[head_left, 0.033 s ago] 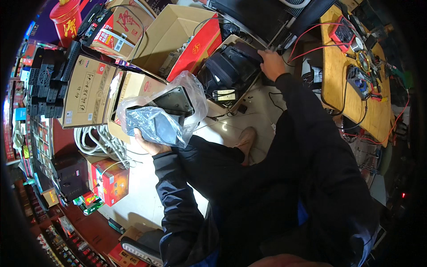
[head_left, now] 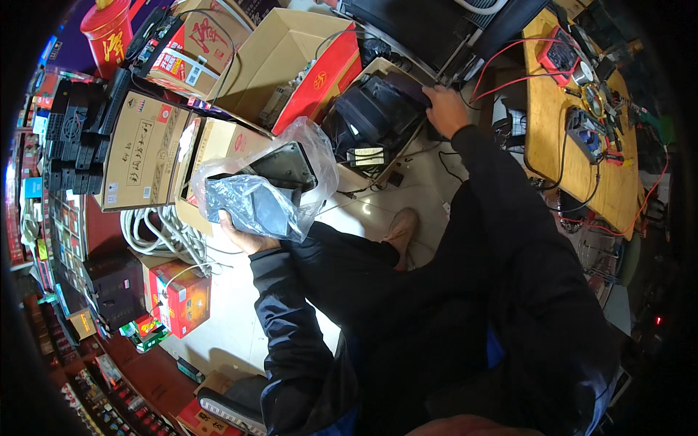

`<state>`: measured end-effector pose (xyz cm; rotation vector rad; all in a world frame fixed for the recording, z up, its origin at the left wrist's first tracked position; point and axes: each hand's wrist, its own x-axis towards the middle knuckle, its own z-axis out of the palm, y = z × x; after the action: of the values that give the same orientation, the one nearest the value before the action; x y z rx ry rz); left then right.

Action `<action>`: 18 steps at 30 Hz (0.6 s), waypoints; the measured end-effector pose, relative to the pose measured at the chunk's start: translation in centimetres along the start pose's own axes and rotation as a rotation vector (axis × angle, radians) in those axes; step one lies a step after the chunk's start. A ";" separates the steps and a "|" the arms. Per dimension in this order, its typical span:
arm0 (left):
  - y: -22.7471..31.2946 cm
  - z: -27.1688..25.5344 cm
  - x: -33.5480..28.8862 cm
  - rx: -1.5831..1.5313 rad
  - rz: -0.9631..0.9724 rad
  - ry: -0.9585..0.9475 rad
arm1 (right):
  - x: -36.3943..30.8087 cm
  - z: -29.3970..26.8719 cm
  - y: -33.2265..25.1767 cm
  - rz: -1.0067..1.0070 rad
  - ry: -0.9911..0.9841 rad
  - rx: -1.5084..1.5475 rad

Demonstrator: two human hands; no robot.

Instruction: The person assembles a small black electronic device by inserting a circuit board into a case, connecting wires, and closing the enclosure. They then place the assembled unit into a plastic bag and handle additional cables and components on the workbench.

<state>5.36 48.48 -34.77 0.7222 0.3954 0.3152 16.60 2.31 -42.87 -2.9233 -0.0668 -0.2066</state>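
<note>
My left hand [head_left: 246, 237] is closed on the near side of a clear plastic bag [head_left: 320, 142]. Inside the bag show a dark rectangular plastic shell [head_left: 286, 168], its hollow side up, and a smooth grey-blue piece [head_left: 258, 207] wrapped in the film. My right hand [head_left: 446, 110] reaches to the right side of a cardboard carton [head_left: 349, 178] filled with black plastic devices [head_left: 378, 109]. Its fingers are bent over a dark edge there; what they grip is hard to make out. A black block with a pale label [head_left: 366, 156] lies at the carton's near end.
Beyond the bag stands an open red-and-tan box [head_left: 254, 62]. Black devices [head_left: 69, 138] are stacked at the left, above coiled white hose [head_left: 163, 232]. On the right, a wooden table [head_left: 545, 138] carries a red multimeter [head_left: 558, 57], tools and trailing leads.
</note>
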 end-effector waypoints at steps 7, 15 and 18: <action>-0.3 0.9 0.5 0.026 -0.007 0.017 | -1.5 -1.8 3.7 0.286 0.158 0.173; -0.3 0.4 0.3 0.041 -0.014 0.005 | 0.4 3.1 1.4 0.295 0.142 0.137; -0.3 0.2 0.3 0.088 0.004 0.031 | 2.3 5.3 0.7 0.281 0.139 0.191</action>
<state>5.78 48.31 -34.88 0.8050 0.4390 0.3146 19.66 2.83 -47.80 -2.6804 0.3248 -0.3358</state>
